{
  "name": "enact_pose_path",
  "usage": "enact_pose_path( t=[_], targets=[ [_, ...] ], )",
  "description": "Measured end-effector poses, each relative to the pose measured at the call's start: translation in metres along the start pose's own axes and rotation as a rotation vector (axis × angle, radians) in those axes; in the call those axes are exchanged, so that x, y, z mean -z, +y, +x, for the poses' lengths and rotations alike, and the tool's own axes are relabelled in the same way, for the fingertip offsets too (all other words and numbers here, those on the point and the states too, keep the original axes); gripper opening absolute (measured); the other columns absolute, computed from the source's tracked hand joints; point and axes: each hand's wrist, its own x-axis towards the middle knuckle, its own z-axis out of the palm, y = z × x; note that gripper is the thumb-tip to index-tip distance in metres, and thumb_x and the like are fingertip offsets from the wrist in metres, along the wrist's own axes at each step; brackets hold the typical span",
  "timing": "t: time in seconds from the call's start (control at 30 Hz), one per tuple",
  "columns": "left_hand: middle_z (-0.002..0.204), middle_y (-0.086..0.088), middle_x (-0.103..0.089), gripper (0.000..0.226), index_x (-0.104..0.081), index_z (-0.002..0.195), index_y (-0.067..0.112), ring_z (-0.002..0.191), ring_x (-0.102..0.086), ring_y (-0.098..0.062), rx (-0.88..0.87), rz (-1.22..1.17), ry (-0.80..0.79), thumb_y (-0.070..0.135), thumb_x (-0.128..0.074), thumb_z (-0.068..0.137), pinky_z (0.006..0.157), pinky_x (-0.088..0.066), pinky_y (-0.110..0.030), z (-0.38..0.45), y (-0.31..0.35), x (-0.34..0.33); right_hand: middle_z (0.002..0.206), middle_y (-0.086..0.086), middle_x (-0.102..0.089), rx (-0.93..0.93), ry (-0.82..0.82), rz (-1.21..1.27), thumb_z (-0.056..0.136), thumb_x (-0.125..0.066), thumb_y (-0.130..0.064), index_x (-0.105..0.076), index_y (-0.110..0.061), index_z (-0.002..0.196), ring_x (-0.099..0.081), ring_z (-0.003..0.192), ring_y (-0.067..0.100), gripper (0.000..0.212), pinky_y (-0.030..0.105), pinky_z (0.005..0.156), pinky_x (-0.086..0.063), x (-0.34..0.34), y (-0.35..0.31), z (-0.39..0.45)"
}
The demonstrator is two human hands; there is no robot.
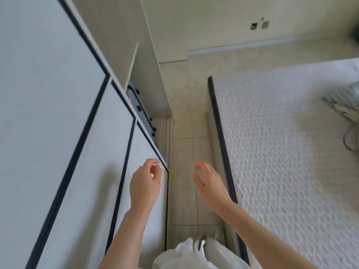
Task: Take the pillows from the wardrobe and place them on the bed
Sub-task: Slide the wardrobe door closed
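Note:
The wardrobe (48,113) fills the left side, with white sliding doors edged in dark trim. My left hand (145,183) is at the lower edge of the nearest door, fingers loosely curled, holding nothing. My right hand (210,183) hovers over the floor between wardrobe and bed with fingers relaxed and empty. The bed (291,152) lies to the right, covered by a white textured mattress with a dark edge strip. A greenish patterned pillow (343,101) lies at the bed's far right edge. The open wardrobe section shows no pillows from here.
A narrow strip of beige tiled floor (186,123) runs between wardrobe and bed. Inside the open wardrobe section stands a blue-grey case with black knobs (139,107). My white garment (196,253) hangs at the bottom. A wall with an outlet (253,26) closes the far end.

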Motion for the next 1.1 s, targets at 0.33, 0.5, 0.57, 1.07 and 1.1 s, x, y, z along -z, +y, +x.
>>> enact_pose_path(
  t=[0.33,0.5,0.57,1.07,1.1],
  targets=[
    [0.111,0.006,-0.071,0.025,-0.067,0.116,0.015,0.105,-0.066,-0.013,-0.135,0.046,0.39,0.007,-0.057,0.095,0.086,-0.055,-0.035,0.002,0.038,0.082,0.12,-0.011,-0.057,0.221,-0.203,0.202,0.099,-0.044,-0.033,-0.049,-0.023,0.131,-0.051,0.111,0.002,0.034,0.011,0.088,-0.037,-0.009,-0.089,0.091],
    [0.117,-0.005,-0.069,0.029,-0.07,0.107,0.0,0.13,-0.053,-0.029,-0.392,0.316,0.718,-0.003,-0.052,0.085,0.118,-0.026,-0.051,0.007,0.042,0.101,0.129,-0.003,-0.055,0.345,-0.293,0.271,0.1,-0.039,-0.036,-0.045,-0.018,0.136,-0.053,0.106,0.008,0.04,0.024,0.09,-0.042,-0.029,-0.155,0.127],
    [0.131,-0.008,-0.064,0.032,-0.071,0.108,0.003,0.14,-0.041,-0.033,-0.375,0.523,0.774,-0.004,-0.052,0.083,0.12,-0.015,-0.053,0.009,0.041,0.104,0.14,0.002,-0.047,0.396,-0.347,0.257,0.101,-0.037,-0.039,-0.037,-0.016,0.142,-0.049,0.12,0.013,0.047,0.022,0.094,-0.036,-0.04,-0.176,0.133],
    [0.166,0.002,-0.014,0.058,-0.024,0.156,0.029,0.153,-0.001,-0.026,0.1,1.28,0.743,0.03,-0.039,0.101,0.118,0.012,-0.048,0.023,0.001,0.099,0.158,0.01,0.026,0.245,-0.576,0.405,0.097,-0.028,-0.055,0.017,-0.021,0.151,0.024,0.144,0.026,0.077,0.05,0.119,0.004,-0.09,-0.212,0.156],
    [0.166,0.002,-0.014,0.057,-0.024,0.156,0.029,0.153,-0.001,-0.026,0.101,1.299,0.744,0.03,-0.04,0.101,0.118,0.011,-0.049,0.026,0.0,0.099,0.157,0.008,0.028,0.239,-0.58,0.422,0.096,-0.026,-0.057,0.018,-0.025,0.15,0.026,0.143,0.025,0.077,0.049,0.118,0.006,-0.091,-0.211,0.158]
  ],
)
